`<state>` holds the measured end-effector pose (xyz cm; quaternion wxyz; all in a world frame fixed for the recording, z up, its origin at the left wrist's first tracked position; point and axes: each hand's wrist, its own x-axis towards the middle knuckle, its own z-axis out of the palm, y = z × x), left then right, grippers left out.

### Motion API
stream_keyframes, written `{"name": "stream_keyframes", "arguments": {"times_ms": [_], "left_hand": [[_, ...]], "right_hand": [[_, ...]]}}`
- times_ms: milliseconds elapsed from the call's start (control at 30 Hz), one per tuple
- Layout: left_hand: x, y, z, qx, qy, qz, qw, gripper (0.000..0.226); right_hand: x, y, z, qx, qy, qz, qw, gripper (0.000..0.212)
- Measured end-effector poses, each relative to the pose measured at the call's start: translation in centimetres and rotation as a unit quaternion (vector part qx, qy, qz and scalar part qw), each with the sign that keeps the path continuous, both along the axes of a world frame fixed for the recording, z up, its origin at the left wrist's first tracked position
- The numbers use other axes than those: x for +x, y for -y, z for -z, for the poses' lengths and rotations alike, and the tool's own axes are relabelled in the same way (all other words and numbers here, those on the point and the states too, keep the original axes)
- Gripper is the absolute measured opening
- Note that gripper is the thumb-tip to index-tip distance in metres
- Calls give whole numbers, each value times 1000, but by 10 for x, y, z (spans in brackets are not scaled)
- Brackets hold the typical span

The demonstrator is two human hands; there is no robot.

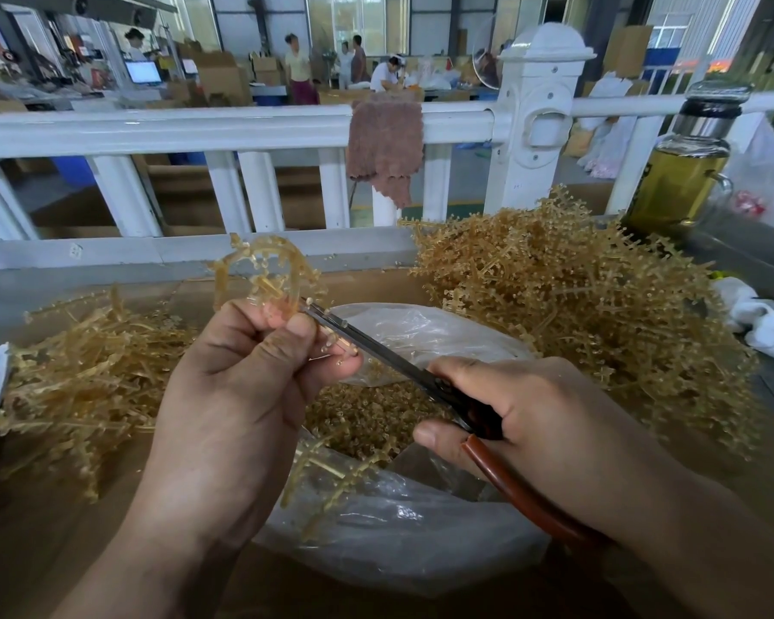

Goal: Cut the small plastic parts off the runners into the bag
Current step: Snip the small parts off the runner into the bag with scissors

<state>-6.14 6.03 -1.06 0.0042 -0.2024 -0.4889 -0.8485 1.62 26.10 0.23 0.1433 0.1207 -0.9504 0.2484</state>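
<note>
Over the bag (421, 533), the left hand (242, 386) pinches a curled runner (270, 271) while the right hand (532, 408) grips scissors (376, 346).

L grip (238, 382) & R grip (523, 408) bare, forearms (689, 529) bare too, thumbnails (424, 435) trimmed short.

The bag (403, 529) is clear, crinkled, glossy plastic film, the runners (577, 297) heaped beside it translucent amber plastic, the scissors (403, 373) above it shiny bare metal with smooth brown handles, the bench (41, 551) under it matt cardboard.
</note>
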Motion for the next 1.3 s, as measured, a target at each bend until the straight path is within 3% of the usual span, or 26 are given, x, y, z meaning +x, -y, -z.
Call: {"name": "stream_keyframes", "arguments": {"times_ms": [567, 967, 1100, 1300], "left_hand": [[-2, 1, -1, -9, 5, 6, 1000, 7], [-3, 2, 0, -8, 8, 5, 1000, 6], [-4, 3, 0, -12, 4, 6, 1000, 12], [-7, 6, 1, -31, -9, 10, 999, 14]], "right_hand": [[-1, -3, -2, 27, -11, 11, 999, 44], [0, -3, -1, 28, -18, 16, 999, 56], [0, -3, -2, 24, -5, 10, 1000, 47], [0, -5, -3, 6, 5, -4, 1000, 53]]}}
